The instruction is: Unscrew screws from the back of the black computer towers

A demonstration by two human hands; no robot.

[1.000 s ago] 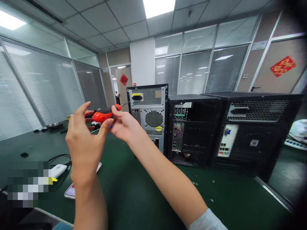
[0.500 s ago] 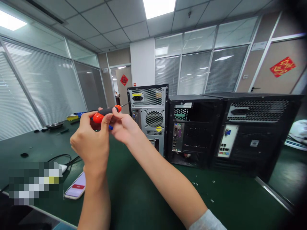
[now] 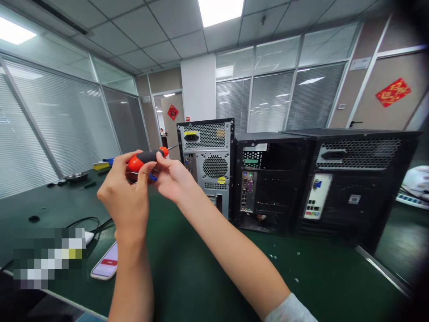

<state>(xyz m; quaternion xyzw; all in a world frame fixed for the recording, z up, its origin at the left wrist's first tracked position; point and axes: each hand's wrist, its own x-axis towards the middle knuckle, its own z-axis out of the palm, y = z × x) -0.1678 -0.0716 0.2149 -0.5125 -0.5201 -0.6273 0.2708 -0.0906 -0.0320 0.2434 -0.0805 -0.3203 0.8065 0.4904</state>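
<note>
I hold an orange and black screwdriver (image 3: 147,157) up in front of me with both hands, its thin metal shaft pointing right toward the silver-backed computer tower (image 3: 208,161). My left hand (image 3: 124,194) is closed round the orange butt end of the handle. My right hand (image 3: 170,176) pinches the handle near its front, fingers curled. A bit of blue shows between the two hands; I cannot make out what it is.
Three computer towers stand in a row with their rear panels facing me: the silver one, a black one (image 3: 268,179) and another black one (image 3: 355,183). A phone (image 3: 105,266) and cables (image 3: 83,221) lie on the green table (image 3: 201,277). Small screws (image 3: 284,264) are scattered at right.
My left hand went from spread open beside the handle to closed round its orange end. The screwdriver and right hand stayed in nearly the same place.
</note>
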